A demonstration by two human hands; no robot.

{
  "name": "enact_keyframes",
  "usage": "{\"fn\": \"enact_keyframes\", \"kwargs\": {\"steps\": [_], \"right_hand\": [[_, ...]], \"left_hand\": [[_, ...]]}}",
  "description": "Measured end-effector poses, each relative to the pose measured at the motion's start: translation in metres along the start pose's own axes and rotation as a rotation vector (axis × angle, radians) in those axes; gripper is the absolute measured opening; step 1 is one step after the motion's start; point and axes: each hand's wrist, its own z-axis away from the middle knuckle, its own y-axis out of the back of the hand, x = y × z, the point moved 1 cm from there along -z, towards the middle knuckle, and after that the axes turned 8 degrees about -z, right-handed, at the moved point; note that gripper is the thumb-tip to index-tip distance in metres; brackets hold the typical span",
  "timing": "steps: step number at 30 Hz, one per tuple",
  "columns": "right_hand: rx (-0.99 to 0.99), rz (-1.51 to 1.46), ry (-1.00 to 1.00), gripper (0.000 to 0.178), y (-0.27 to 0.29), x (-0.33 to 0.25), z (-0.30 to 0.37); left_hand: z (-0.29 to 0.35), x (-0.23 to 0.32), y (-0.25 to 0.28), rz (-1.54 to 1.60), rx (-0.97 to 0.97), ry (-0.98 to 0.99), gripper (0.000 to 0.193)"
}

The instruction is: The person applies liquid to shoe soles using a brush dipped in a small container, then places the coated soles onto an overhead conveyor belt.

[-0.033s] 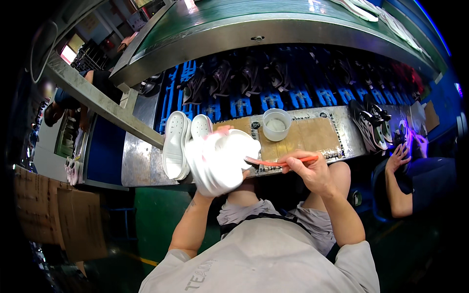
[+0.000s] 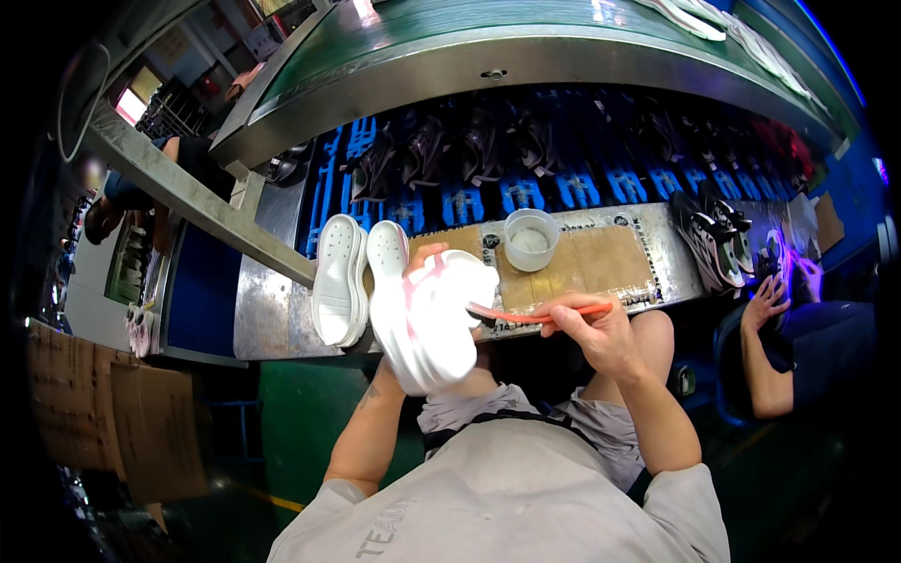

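A white shoe sole (image 2: 432,328) with pinkish trim is in my left hand (image 2: 428,254), whose fingers wrap round its far edge; glare and the sole itself hide most of that hand. My right hand (image 2: 593,328) pinches a brush (image 2: 527,317) by its orange-red handle. The dark brush tip meets or nearly meets the right edge of the held sole; whether it touches I cannot tell. Just left of it, a white sole (image 2: 339,286) lies on the metal bench (image 2: 267,305), with another white sole (image 2: 387,249) beside it, partly covered by the held one.
A translucent plastic cup (image 2: 531,240) with pale contents stands on cardboard (image 2: 601,263) taped to the bench. Dark shoes (image 2: 479,145) fill a blue rack behind, under a green conveyor (image 2: 450,38). At right, black-and-white shoes (image 2: 704,246) stand near a co-worker's hands (image 2: 771,298).
The held sole has turned and shifted slightly rightward, baring more of the sole lying behind it. My right hand and the brush stay almost in place.
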Motion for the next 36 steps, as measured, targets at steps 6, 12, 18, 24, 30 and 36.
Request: {"fn": "enact_keyframes", "kwargs": {"steps": [6, 12, 18, 24, 30, 36], "right_hand": [[-0.017, -0.086, 0.041, 0.023, -0.013, -0.022, 0.022], [-0.121, 0.091, 0.226, 0.016, -0.033, -0.053, 0.038], [-0.024, -0.215, -0.005, 0.027, -0.053, -0.063, 0.043], [0.152, -0.375, 0.088, 0.038, -0.052, -0.053, 0.019], [0.283, -0.557, 0.146, 0.031, -0.020, -0.033, 0.006], [0.561, -0.507, 0.160, 0.028, 0.032, -0.007, 0.026]], "left_hand": [[-0.005, -0.019, -0.010, -0.076, -0.001, -0.052, 0.093], [-0.014, -0.059, -0.003, -0.428, 0.142, -0.324, 0.087], [-0.010, -0.078, -0.004, -0.538, 0.189, -0.389, 0.081], [0.001, -0.066, -0.004, -0.536, 0.167, -0.378, 0.087], [0.032, -0.049, -0.006, -0.149, -0.155, 0.066, 0.117], [-0.009, 0.005, 0.001, 0.781, -0.252, 0.367, 0.100]]}}
